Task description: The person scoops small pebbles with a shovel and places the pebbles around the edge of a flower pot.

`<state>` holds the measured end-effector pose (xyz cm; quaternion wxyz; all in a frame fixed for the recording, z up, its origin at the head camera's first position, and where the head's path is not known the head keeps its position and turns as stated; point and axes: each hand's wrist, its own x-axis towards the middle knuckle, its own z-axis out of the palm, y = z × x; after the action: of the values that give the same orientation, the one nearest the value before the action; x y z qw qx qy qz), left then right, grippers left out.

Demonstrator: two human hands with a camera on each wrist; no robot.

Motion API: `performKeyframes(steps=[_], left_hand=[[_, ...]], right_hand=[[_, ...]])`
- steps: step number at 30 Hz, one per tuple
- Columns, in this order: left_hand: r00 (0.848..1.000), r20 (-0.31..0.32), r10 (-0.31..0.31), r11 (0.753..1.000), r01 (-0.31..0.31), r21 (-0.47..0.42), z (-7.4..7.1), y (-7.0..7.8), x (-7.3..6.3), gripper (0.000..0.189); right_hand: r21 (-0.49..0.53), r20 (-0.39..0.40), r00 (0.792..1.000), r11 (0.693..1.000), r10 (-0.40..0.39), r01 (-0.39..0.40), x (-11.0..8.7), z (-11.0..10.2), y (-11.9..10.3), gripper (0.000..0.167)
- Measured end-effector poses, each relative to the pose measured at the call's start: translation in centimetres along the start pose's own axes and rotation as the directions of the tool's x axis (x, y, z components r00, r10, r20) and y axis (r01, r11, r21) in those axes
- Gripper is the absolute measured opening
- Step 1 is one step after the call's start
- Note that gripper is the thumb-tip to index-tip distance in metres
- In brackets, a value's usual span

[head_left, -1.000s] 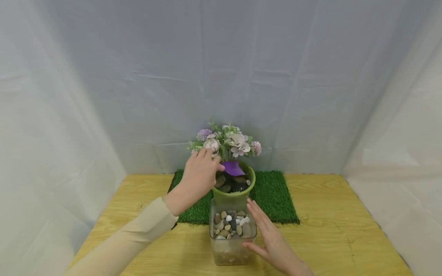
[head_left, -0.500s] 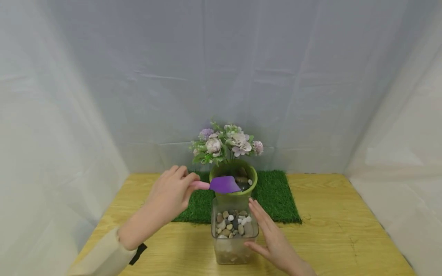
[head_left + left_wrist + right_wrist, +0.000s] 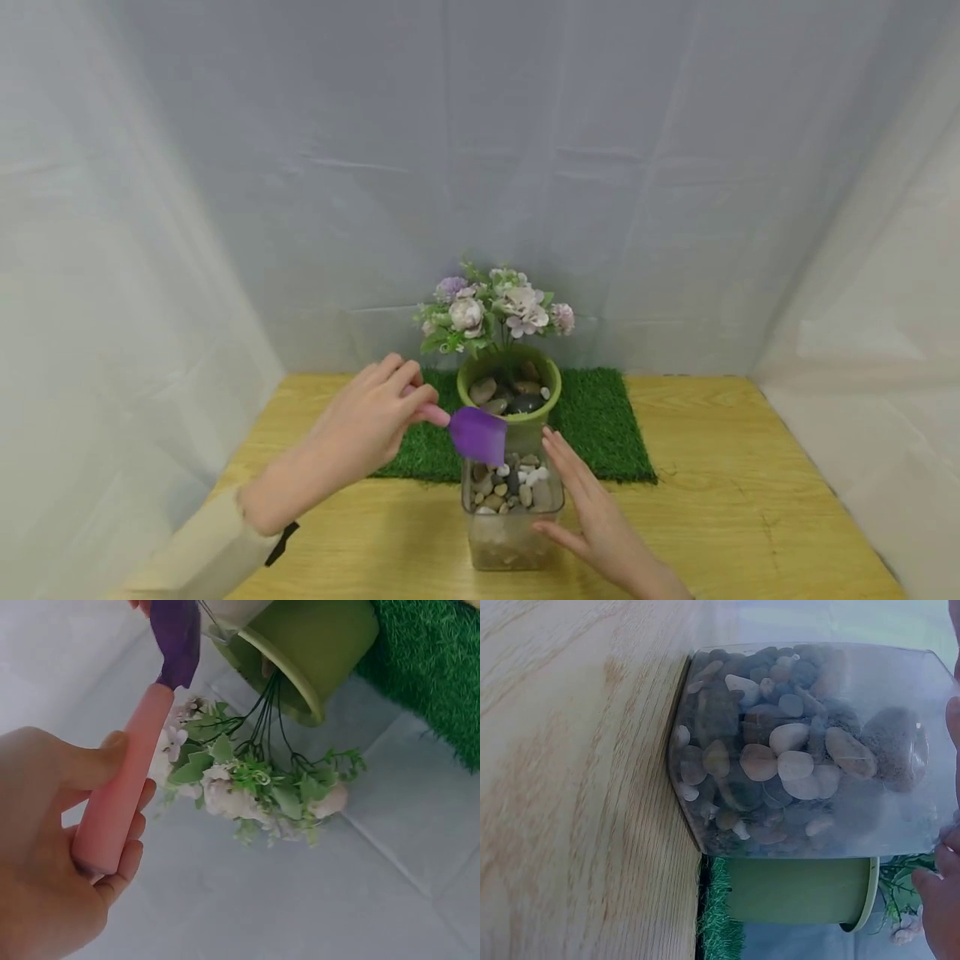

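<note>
My left hand [image 3: 375,408] grips the pink handle of a small trowel [image 3: 124,780]. Its purple blade [image 3: 478,435] hangs over the back left of a clear plastic container [image 3: 513,537], its face tipped down toward the pebbles [image 3: 498,492] inside. My right hand [image 3: 592,517] rests along the container's right side, thumb and fingers spread at its rim. Just behind the container stands a green flowerpot [image 3: 553,400], with larger stones [image 3: 525,404] in it and artificial flowers [image 3: 517,308] rising from it. In the right wrist view, pebbles [image 3: 787,739] fill much of the container.
A mat of artificial grass [image 3: 607,433] lies under the flowerpot on the wooden table [image 3: 712,483]. White sheeting [image 3: 480,167] hangs behind and on both sides. A dark strap [image 3: 281,546] shows at the left sleeve.
My left hand has drawn back from the flowerpot to the left and nearer, bringing the trowel blade from the pot to over the container. My right hand stays at the container.
</note>
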<state>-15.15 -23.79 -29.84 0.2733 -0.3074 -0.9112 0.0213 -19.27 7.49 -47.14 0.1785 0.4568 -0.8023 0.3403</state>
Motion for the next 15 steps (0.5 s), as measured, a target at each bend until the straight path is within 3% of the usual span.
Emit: performKeyframes(steps=[3,6,10,15], left_hand=[[0.992,0.091,0.082,0.990,-0.092,0.107,-0.5,0.2,1.2,0.017],[0.973,0.188,0.137,0.963,-0.175,0.206,-0.8,0.7,2.5,0.026],[0.936,0.321,0.142,0.926,-0.241,0.292,-1.0,1.8,4.0,0.016],[0.895,0.431,0.116,0.915,-0.264,0.304,-1.2,3.5,5.3,0.021]], right_hand=[[-0.004,0.016,1.000,1.000,0.015,-0.015,0.0,-0.1,0.0,0.093],[-0.013,0.026,0.999,1.000,0.028,-0.028,0.0,-0.2,0.0,0.093],[-0.005,0.032,0.999,0.999,0.032,-0.032,0.0,-0.1,-0.1,0.094],[0.008,0.028,0.999,0.999,0.031,-0.032,0.0,-0.1,0.0,0.094]])
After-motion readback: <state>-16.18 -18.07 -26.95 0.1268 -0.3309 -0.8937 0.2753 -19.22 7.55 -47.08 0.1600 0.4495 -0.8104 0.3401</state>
